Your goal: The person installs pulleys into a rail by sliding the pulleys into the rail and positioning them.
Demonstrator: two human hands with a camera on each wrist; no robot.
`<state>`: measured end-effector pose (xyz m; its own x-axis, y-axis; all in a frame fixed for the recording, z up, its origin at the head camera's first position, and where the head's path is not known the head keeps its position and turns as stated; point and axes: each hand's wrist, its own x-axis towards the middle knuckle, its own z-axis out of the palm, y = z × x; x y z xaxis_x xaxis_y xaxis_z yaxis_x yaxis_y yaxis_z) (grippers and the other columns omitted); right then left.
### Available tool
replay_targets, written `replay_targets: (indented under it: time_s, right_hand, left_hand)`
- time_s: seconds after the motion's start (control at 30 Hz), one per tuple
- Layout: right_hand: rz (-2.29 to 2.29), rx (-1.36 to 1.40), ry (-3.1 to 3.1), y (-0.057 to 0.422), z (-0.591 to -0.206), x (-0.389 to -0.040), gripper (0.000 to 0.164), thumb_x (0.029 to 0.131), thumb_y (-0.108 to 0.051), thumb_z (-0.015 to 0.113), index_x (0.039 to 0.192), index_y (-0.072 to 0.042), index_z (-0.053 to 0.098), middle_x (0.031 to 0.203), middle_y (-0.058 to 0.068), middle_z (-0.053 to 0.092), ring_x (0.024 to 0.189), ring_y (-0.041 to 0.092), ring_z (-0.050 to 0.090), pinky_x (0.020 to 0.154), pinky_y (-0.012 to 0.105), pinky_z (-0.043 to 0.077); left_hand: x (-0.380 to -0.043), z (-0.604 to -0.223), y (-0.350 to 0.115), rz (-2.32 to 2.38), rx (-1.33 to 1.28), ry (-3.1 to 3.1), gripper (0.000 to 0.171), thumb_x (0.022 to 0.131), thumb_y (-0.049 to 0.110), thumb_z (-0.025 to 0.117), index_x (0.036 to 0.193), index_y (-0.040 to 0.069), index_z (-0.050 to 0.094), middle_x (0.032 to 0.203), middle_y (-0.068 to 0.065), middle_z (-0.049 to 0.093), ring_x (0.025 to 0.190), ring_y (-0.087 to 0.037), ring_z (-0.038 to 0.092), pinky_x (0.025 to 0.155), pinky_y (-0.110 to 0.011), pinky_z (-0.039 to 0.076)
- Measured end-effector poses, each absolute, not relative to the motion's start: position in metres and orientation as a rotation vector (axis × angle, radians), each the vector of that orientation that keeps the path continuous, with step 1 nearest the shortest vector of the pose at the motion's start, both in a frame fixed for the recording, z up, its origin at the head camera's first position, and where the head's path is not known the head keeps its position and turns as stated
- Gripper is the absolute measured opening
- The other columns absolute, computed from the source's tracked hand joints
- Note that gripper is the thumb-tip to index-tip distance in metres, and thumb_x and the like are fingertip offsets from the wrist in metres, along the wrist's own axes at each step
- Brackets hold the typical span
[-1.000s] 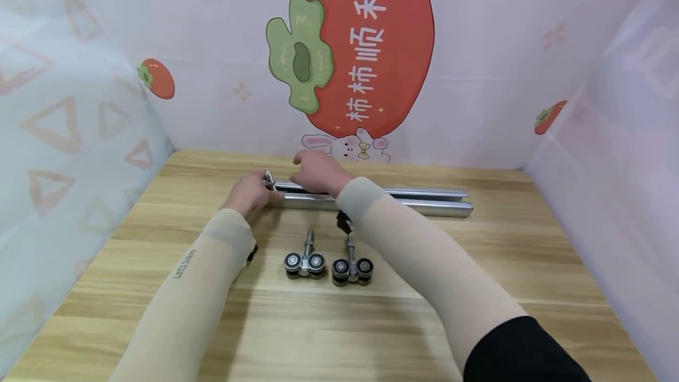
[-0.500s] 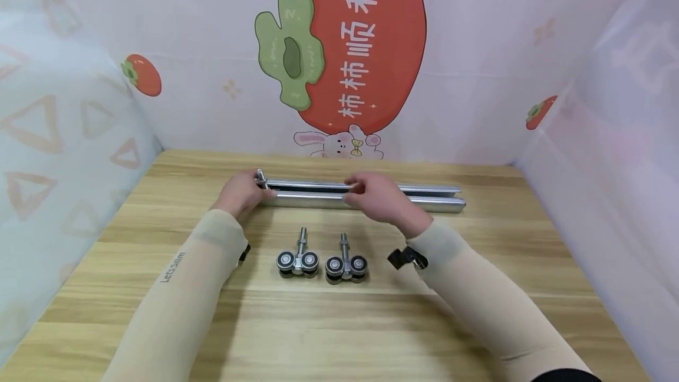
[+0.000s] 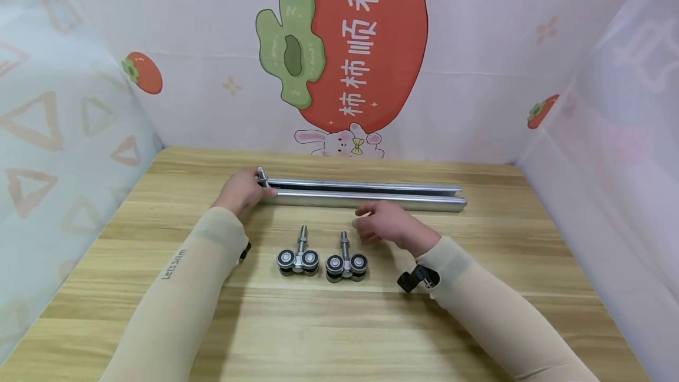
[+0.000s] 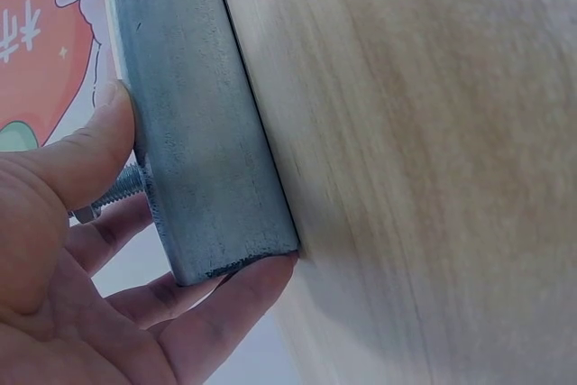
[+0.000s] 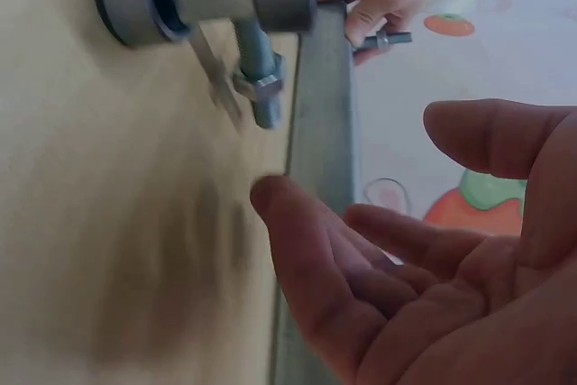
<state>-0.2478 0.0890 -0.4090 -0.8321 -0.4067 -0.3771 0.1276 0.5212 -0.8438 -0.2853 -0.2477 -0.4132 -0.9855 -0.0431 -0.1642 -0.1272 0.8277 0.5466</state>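
Note:
A silver metal channel rail point(image 3: 339, 197) lies across the back of the table with its slot upward. My left hand point(image 3: 241, 191) holds its left end, thumb along the slot edge and fingers around the end in the left wrist view. Beside the thumb a threaded bolt point(image 4: 122, 185) with a nut sticks out of the slot; whatever it joins inside the rail is hidden. My right hand point(image 3: 389, 224) is in front of the rail, empty, fingers loosely bent. Left of it lie two four-wheeled hanging rollers: the nearer roller point(image 3: 346, 265) and the other roller point(image 3: 298, 260), bolts pointing toward the rail.
A wood-grain table point(image 3: 318, 329) carries everything. Behind it hangs a white printed backdrop point(image 3: 212, 117) with persimmon pictures, and white sheets close both sides. A black strap point(image 3: 416, 279) shows at my right sleeve cuff.
My right hand has moved right from near the rail's left part, then down toward the front, off the rail and near the rollers. My left hand keeps its hold on the rail end.

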Motion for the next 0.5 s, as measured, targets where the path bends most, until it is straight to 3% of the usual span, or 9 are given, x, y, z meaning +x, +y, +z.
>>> replay_targets:
  time_s: [0.3,0.5]
  right_hand:
    - [-1.476,-0.079,1.869,0.087,-0.424,-0.246,0.039,0.097,-0.013,0.062,0.128,0.01,0.052,0.109,0.021,0.066,0.097,0.039,0.067,0.079,0.044,0.057]
    - [-1.535,0.003,1.802,0.08,-0.427,-0.239,0.039,0.096,-0.011,0.061,0.128,0.008,0.053,0.113,0.019,0.063,0.097,0.039,0.066,0.073,0.041,0.057]
  left_hand:
    - [-0.284,-0.412,-0.247,0.852,-0.122,2.879,0.042,0.09,0.037,0.075,0.109,0.005,0.057,0.112,-0.022,0.061,0.104,-0.039,0.052,0.099,-0.056,0.039]
    - [-0.284,-0.413,-0.247,0.85,-0.116,2.885,0.041,0.09,0.037,0.075,0.108,0.005,0.057,0.112,-0.022,0.061,0.104,-0.039,0.052,0.099,-0.056,0.039]
